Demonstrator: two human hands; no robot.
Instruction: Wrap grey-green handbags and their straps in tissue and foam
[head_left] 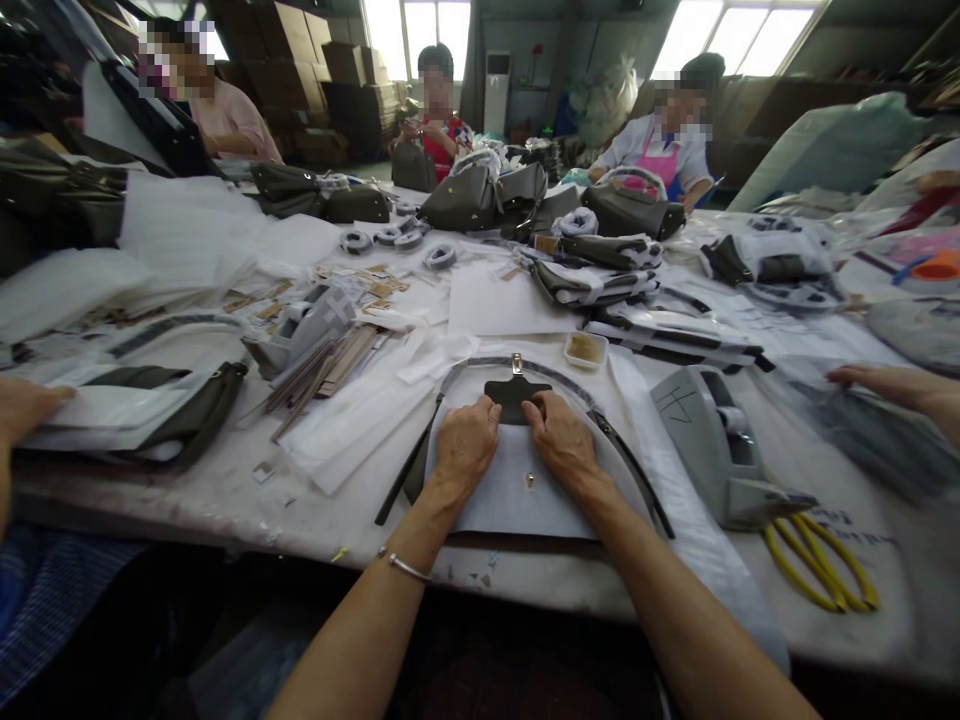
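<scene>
A dark handbag lies flat at the table's front edge, its front covered by white tissue paper. A small metal stud shows through the paper. From the bag's top extends a dark flap tab with a metal clasp at its far end. My left hand is closed, pinching the tab's near left edge. On the opposite side my right hand pinches the right edge, thumb and fingers together. Behind the tab curves the wrapped handle. My fingertips partly hide the tab's lower edge.
Right of the bag stand a grey tape dispenser and yellow-handled scissors. Another tape dispenser, cardboard strips and a small plastic tub lie beyond. Co-workers' hands reach in from both sides.
</scene>
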